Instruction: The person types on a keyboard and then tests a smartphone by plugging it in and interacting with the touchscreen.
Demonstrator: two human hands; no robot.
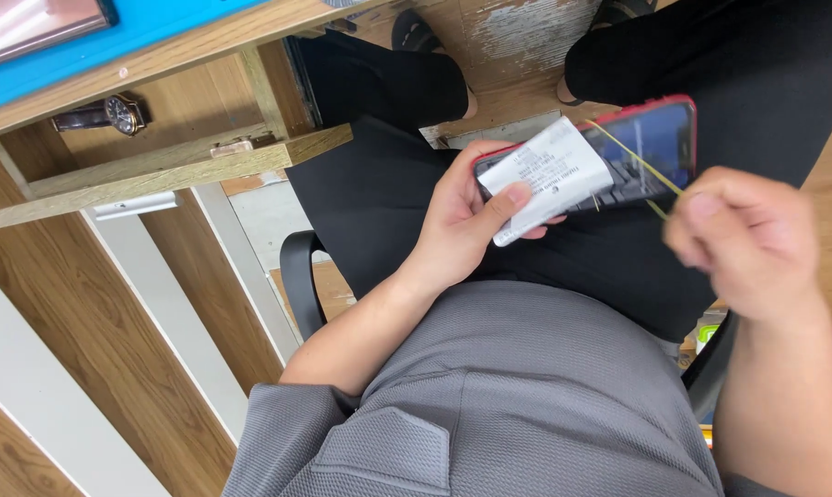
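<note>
Our left hand (pixel 462 216) pinches a white paper slip (pixel 546 177) against a red-cased phone (pixel 651 138); our right hand (pixel 747 244), fingers closed, stretches a thin yellow rubber band (pixel 639 164) beside it; looping it over comes next, we judge.

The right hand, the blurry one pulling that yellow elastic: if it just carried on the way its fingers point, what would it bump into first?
Probably the phone. The right hand points up-left along the taut rubber band toward the red-cased phone and the paper slip in the left hand. Motion blur makes depth uncertain.

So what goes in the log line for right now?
left hand: holds red-cased phone and white slip | right hand: pulls yellow rubber band | wristwatch: on shelf
</note>
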